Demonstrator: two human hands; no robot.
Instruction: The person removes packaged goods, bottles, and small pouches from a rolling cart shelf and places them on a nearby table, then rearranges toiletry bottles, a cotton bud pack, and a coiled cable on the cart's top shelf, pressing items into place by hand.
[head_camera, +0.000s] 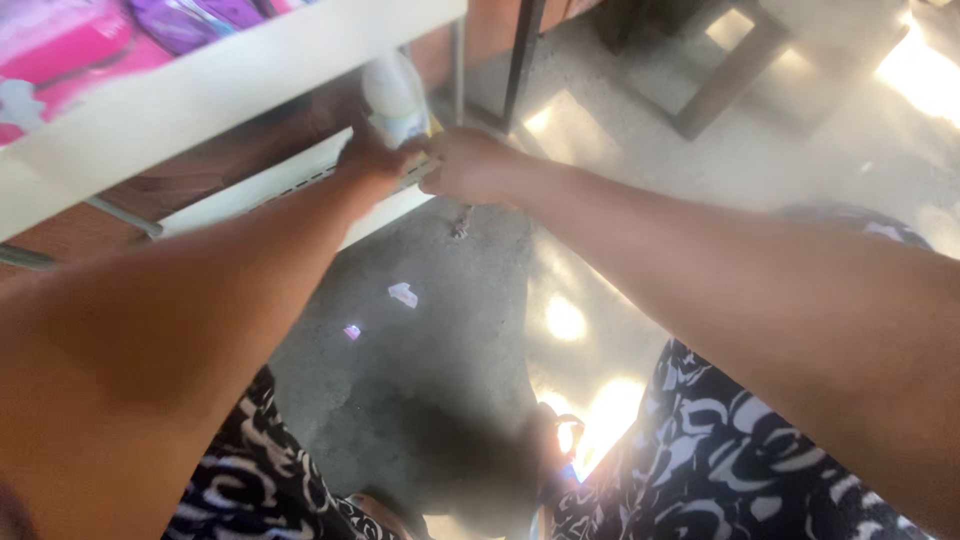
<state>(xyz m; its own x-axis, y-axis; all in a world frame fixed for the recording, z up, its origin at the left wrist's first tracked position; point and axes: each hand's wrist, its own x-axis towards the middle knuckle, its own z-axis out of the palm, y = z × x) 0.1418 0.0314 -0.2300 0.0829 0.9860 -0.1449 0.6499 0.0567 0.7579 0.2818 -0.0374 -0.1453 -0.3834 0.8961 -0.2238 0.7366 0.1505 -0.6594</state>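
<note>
Both my arms reach forward to the lower white shelf (250, 195) of a rack. My left hand (372, 160) is closed around the base of a white plastic bottle (392, 95) that stands at the shelf's edge. My right hand (468, 165) is curled right next to it, touching the same spot at the shelf's front edge, with a thin yellowish piece under its fingers. The view is blurred, so what my right hand holds is unclear.
An upper white shelf (230, 85) carries pink and purple packages (80, 45). Dark table legs (522, 60) and a wooden stool (735, 65) stand behind on the grey concrete floor (430, 350), which bears small paper scraps (403, 294). My patterned black-and-white clothing (720, 460) fills the bottom.
</note>
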